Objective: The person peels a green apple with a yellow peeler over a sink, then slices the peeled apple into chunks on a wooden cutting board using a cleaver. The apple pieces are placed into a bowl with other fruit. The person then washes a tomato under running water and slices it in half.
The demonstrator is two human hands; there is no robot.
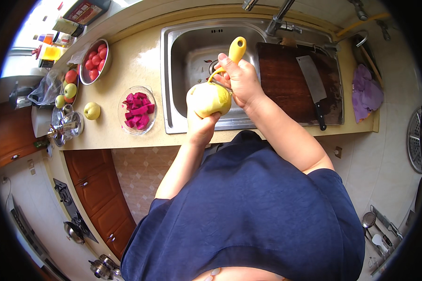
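Observation:
My left hand (201,129) cups a large pale yellow-green fruit (207,100), perhaps an apple or a pear, from below, over the sink's front left edge. In my right hand (247,82) is a peeler (237,51) with a yellow handle pointing up and away. Its head is close against the fruit's upper right side; my fingers partly hide the blade, so contact is unclear. A yellower patch shows on that side of the fruit. Beneath both hands lies the stainless steel sink (184,47), with small dark scraps around its drain.
Right of the basin, a dark wooden cutting board (276,84) carries a cleaver (313,79). Left on the counter are a glass bowl (121,120) of magenta dragon fruit cubes (139,109), a yellow-green apple (92,111) and a metal bowl (106,66) of tomatoes (96,60). A faucet (276,23) stands behind.

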